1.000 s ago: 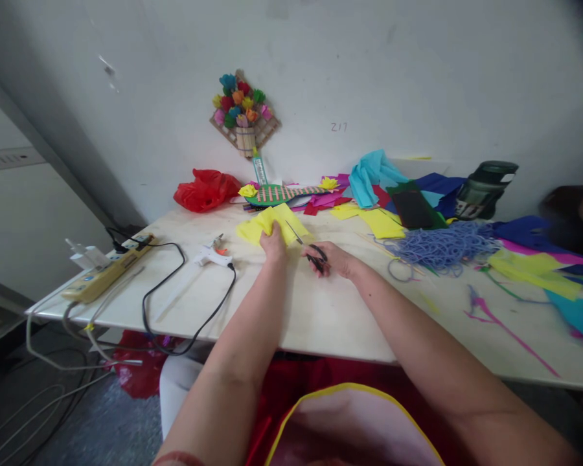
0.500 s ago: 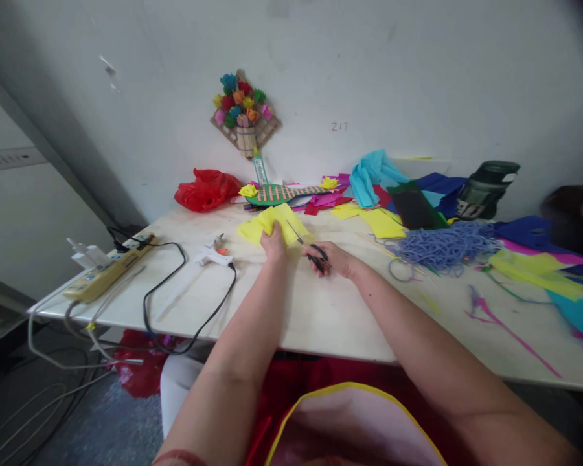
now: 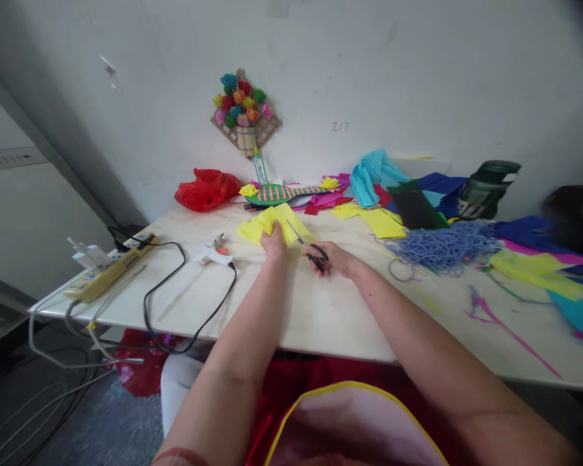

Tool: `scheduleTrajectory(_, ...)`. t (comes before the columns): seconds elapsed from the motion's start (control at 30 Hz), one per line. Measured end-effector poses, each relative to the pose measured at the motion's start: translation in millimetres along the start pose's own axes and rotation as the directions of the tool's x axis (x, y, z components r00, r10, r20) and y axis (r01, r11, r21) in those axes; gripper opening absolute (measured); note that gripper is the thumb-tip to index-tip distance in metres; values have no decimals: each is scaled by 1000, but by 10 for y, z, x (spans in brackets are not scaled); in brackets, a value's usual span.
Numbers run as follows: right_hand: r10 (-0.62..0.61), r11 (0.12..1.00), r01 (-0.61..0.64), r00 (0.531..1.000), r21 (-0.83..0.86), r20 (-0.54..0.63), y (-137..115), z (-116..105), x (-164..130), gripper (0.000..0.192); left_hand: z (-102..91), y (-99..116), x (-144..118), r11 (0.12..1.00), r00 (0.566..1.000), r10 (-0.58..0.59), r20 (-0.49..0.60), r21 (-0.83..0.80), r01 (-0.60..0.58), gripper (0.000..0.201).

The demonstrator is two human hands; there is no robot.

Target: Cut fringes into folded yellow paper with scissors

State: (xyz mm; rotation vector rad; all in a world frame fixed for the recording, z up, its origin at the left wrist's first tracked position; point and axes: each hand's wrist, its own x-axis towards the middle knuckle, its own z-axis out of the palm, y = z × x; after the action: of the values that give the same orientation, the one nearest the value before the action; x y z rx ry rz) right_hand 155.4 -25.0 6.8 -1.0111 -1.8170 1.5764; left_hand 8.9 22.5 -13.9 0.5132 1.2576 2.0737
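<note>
The yellow paper (image 3: 293,222) lies to the right of the glue gun (image 3: 208,255) and a little farther back on the table (image 3: 340,323). It is bright, plain and thin, rumpled and softly creased on the side toward the glue gun, smoother and flatter on the far side, where its edges look fairly straight. It may be more than 1 layer; I cannot tell.

The left hand (image 3: 273,241) grasps the near edge of the paper, thumb on top. The right hand (image 3: 337,259), farther right of the glue gun, grips the scissors (image 3: 317,261) by their black handles. The slim metal blades slant up over the paper's right part; whether they bite into it cannot be made out.

Left of the glue gun sits a power strip (image 3: 109,268) with plugs in it. Behind the glue gun is a crumpled red bag (image 3: 206,191). Far to its right are a tangled heap of blue-violet yarn (image 3: 442,248) and, farther back, a dark green bottle (image 3: 486,191).
</note>
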Motion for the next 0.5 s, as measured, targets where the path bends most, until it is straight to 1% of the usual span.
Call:
scheduleTrajectory(0.2,9,1000,-9,1000,-4,-4,24,-6,20,38,2,-1,0,1000,1000,9,8,-28,-9,25)
scheduleTrajectory(0.5,8,1000,-8,1000,7,-10,15,4,16,39,0,7,5,1000,1000,-2,2,-2,2,25)
